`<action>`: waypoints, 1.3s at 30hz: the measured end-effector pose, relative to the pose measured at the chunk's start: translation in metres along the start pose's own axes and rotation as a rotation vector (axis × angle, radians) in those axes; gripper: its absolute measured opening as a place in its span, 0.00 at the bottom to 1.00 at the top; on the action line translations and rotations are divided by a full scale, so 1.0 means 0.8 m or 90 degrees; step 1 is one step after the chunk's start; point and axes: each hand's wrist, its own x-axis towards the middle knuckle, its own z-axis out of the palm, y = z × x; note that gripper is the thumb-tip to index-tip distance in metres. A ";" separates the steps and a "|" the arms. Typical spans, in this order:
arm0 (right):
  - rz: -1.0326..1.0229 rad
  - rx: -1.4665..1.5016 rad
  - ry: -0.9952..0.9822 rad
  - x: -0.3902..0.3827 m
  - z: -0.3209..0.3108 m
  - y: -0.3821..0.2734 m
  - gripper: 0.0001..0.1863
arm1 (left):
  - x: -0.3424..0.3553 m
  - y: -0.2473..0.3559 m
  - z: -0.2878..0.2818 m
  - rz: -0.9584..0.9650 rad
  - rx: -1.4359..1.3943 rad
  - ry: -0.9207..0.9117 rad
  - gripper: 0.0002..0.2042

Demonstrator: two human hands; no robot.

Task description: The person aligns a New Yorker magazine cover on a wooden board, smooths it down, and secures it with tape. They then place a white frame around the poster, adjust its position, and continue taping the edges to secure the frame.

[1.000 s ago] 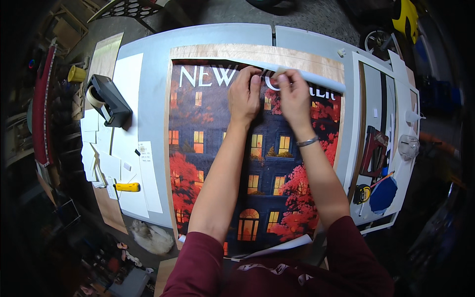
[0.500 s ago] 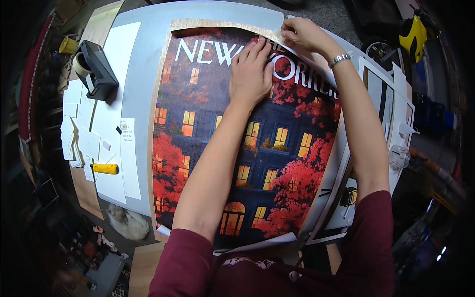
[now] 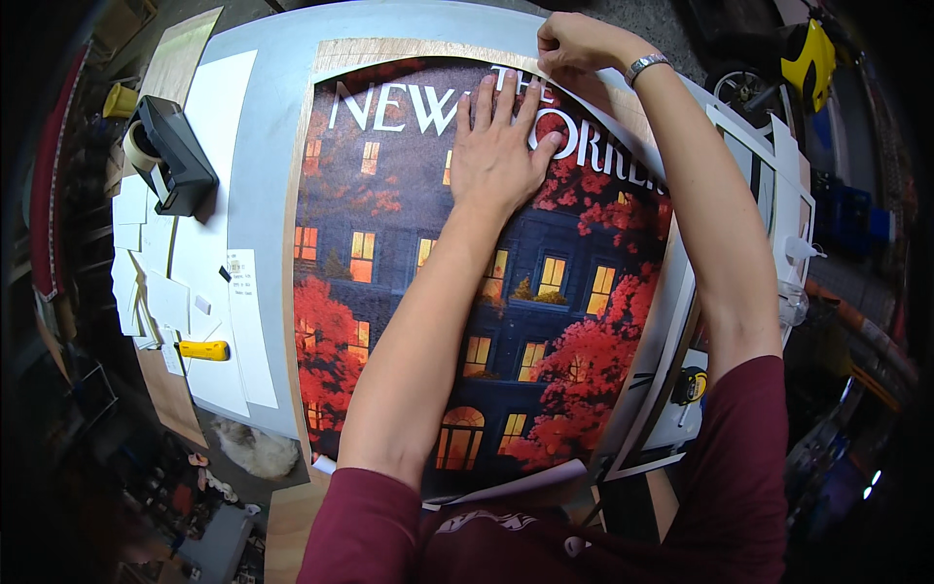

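Left hand (image 3: 501, 146) lies flat on poster (image 3: 394, 209), gripping nothing; whether curled right hand (image 3: 576, 47) pinches the poster's edge cannot be told; uneven pulling there could crease it

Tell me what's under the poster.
A wooden board shows past the far and left edges of the poster, with grey table beyond it. Everything else beneath is covered by the poster and can't be seen.

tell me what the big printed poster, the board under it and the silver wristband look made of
Large dark-blue and red printed poster: probably paper or thin vinyl, slight sheen; its lower edge curls white. Flat pale-brown board: likely plywood, matt, faintly grained. Silver linked wristband: seemingly metal, shiny, bright glints.
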 end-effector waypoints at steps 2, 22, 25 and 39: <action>-0.007 0.018 0.020 0.002 0.001 0.007 0.10 | 0.003 0.003 -0.001 0.004 0.005 -0.005 0.34; -0.013 -0.012 -0.020 0.016 0.002 0.009 0.10 | 0.004 0.009 -0.002 -0.006 -0.029 0.039 0.41; -0.021 0.052 -0.009 0.025 0.009 0.018 0.07 | 0.003 0.011 -0.001 -0.005 -0.028 0.038 0.41; -0.186 -0.097 0.018 -0.017 -0.013 -0.023 0.09 | 0.004 0.007 -0.003 -0.003 -0.006 0.012 0.39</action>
